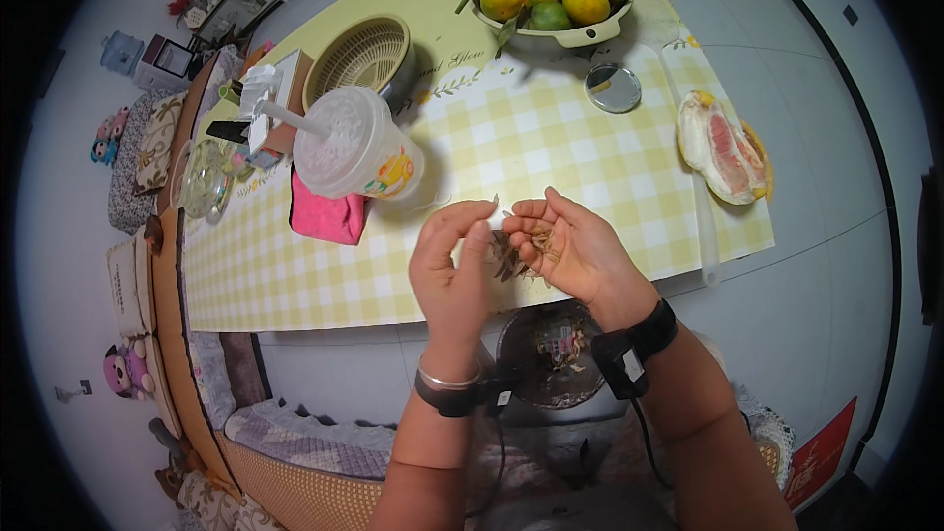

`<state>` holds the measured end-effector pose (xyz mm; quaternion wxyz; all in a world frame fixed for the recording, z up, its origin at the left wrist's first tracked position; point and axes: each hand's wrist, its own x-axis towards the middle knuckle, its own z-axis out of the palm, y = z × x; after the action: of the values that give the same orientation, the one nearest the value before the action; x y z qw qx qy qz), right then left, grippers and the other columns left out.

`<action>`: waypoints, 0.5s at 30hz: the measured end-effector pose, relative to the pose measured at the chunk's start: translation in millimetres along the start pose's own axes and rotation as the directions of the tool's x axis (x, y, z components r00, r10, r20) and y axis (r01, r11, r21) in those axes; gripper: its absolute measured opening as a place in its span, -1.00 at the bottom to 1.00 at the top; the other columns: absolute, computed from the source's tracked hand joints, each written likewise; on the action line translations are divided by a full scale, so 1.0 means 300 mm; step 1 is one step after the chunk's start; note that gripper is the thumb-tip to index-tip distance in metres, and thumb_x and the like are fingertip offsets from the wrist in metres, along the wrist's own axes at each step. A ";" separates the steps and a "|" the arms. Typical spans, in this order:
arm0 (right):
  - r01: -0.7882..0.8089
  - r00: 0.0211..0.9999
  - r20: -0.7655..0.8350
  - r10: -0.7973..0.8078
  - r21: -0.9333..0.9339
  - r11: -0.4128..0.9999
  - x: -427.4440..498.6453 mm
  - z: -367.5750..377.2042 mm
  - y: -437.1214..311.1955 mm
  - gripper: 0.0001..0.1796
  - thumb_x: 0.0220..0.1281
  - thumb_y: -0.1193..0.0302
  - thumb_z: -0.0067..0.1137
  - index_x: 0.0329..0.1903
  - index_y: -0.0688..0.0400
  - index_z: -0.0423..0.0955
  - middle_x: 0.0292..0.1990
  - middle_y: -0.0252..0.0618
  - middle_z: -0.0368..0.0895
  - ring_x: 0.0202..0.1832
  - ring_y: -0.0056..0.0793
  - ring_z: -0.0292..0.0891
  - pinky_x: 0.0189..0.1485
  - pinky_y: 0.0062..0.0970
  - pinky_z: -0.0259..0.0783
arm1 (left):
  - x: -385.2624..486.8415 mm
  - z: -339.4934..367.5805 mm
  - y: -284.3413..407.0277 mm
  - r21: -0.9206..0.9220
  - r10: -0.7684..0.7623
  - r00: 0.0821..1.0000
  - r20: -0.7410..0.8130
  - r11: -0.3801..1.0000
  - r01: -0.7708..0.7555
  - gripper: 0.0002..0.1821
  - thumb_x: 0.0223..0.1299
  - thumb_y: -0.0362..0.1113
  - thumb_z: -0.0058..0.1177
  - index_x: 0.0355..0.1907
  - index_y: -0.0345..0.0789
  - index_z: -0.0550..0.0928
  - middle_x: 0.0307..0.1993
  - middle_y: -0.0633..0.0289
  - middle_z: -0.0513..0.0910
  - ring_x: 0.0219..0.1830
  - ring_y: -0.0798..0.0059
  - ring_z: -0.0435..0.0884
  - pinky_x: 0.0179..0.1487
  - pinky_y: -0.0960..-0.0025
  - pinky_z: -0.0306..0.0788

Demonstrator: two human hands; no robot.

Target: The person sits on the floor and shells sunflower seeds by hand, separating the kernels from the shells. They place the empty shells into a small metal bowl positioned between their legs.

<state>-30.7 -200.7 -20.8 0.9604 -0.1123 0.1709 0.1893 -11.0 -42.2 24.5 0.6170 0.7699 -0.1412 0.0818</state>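
My right hand [579, 254] is turned palm up, its curled fingers cupping several small tan seeds or husks [544, 242]. Facing it, my left hand [450, 254] has its thumb and forefinger brought near each other. A tiny pale sliver shows at those fingertips, too small to tell whether it is a seed or a nail. Beneath both hands, a small heap of brown husks [507, 259] lies on the checked tablecloth [472, 162], partly hidden by my right fingers. Below the table edge stands a dark bin [549, 391] with scraps inside.
A lidded plastic cup with a straw [358, 144] stands left, by a pink cloth [328, 214] and a strainer basket [361, 59]. Farther off are a basin [582, 37] of green-orange citrus and a round metal lid [613, 88]. An opened pomelo [723, 147] sits at right.
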 end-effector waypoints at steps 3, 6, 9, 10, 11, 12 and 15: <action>0.099 0.991 0.081 -0.111 0.137 0.986 -0.011 0.008 -0.003 -0.62 0.57 0.24 -0.17 0.07 0.31 0.46 -0.10 -0.09 0.66 -0.01 -0.27 0.61 0.08 -0.38 0.56 | 0.010 -0.023 -0.020 -0.035 -0.107 0.994 0.015 0.994 0.108 -0.83 0.35 -0.41 0.09 -0.10 -0.43 0.68 -0.08 0.20 0.64 0.01 0.49 0.55 0.16 0.43 0.36; 0.124 0.971 0.159 -0.178 0.304 0.945 -0.009 0.023 -0.002 -0.58 0.57 0.30 -0.16 0.25 0.33 0.36 0.06 -0.05 0.62 0.14 -0.20 0.57 0.19 -0.32 0.55 | 0.002 -0.015 -0.040 -0.001 -0.120 0.992 0.042 0.993 0.120 -0.85 0.28 -0.44 0.13 -0.14 -0.39 0.69 -0.16 0.21 0.65 -0.12 0.47 0.58 0.04 0.41 0.44; -0.207 0.790 0.588 -0.174 0.522 0.827 -0.001 0.044 -0.015 -0.51 0.57 0.35 -0.19 0.41 0.32 0.18 0.26 0.01 0.47 0.31 -0.13 0.43 0.31 -0.22 0.46 | -0.004 -0.007 -0.049 0.112 -0.011 0.998 0.055 0.994 0.005 -0.85 0.22 -0.45 0.17 -0.16 -0.37 0.70 -0.21 0.19 0.67 -0.19 0.43 0.62 -0.03 0.39 0.48; -0.078 0.862 0.477 -0.174 0.462 0.883 -0.005 0.052 -0.014 -0.49 0.57 0.36 -0.20 0.43 0.31 0.13 0.30 0.01 0.42 0.34 -0.13 0.39 0.34 -0.20 0.43 | -0.005 -0.005 -0.050 0.164 0.051 0.997 0.063 0.985 -0.061 -0.85 0.21 -0.45 0.18 -0.17 -0.37 0.70 -0.22 0.18 0.68 -0.19 0.41 0.63 -0.04 0.39 0.48; 0.001 0.884 0.428 -0.189 0.402 0.915 -0.010 0.060 -0.010 -0.47 0.57 0.36 -0.21 0.46 0.30 0.09 0.33 0.02 0.38 0.36 -0.13 0.35 0.37 -0.18 0.40 | -0.005 -0.003 -0.050 0.181 0.049 0.997 0.066 0.982 -0.060 -0.85 0.20 -0.45 0.18 -0.18 -0.36 0.70 -0.22 0.17 0.68 -0.19 0.39 0.63 -0.04 0.38 0.48; 0.094 0.911 0.355 -0.210 0.315 0.944 -0.016 0.067 -0.006 -0.45 0.56 0.37 -0.22 0.48 0.29 0.04 0.36 0.02 0.34 0.39 -0.12 0.31 0.40 -0.17 0.37 | -0.005 -0.003 -0.049 0.201 0.052 0.996 0.067 0.977 -0.065 -0.85 0.19 -0.45 0.19 -0.18 -0.36 0.70 -0.23 0.16 0.68 -0.18 0.37 0.64 -0.03 0.38 0.48; 0.132 0.880 0.405 -0.248 0.293 0.947 -0.028 0.082 0.005 -0.45 0.56 0.37 -0.23 0.49 0.26 0.02 0.39 0.03 0.30 0.46 -0.14 0.19 0.45 -0.14 0.29 | -0.003 0.000 -0.044 0.214 0.065 0.996 0.061 0.974 -0.077 -0.86 0.18 -0.46 0.19 -0.20 -0.36 0.70 -0.25 0.15 0.69 -0.17 0.34 0.65 -0.02 0.37 0.49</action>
<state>-31.6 -195.1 4.8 0.9944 0.0419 -0.0374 0.0899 -7.7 -39.4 12.1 0.5222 0.8289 -0.1753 0.0979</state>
